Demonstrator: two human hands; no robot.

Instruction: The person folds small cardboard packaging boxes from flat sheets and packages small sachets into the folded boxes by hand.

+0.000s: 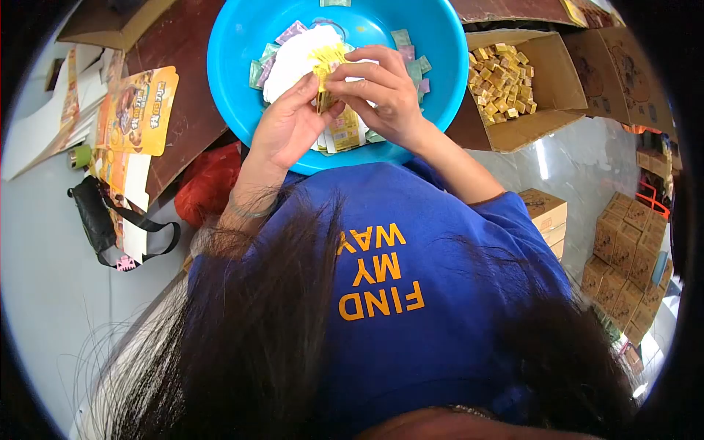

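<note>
Over a blue plastic basin, both my hands are closed on a small bunch of thin yellow printed pieces; I cannot tell if they are cards or flat cartons. My left hand grips them from the left side. The fingers of my right hand curl over their top and right side. Beneath, a white bundle lies in the basin, its kind unclear. Close to my wrists lies another yellow and white printed piece. Small green and purple packets are scattered around the basin's inside.
At right, an open cardboard box holds many small yellow boxes. Printed cardboard sheets and a black strapped pouch are at left. A red bag sits below the dark red table. Stacked cartons stand at far right.
</note>
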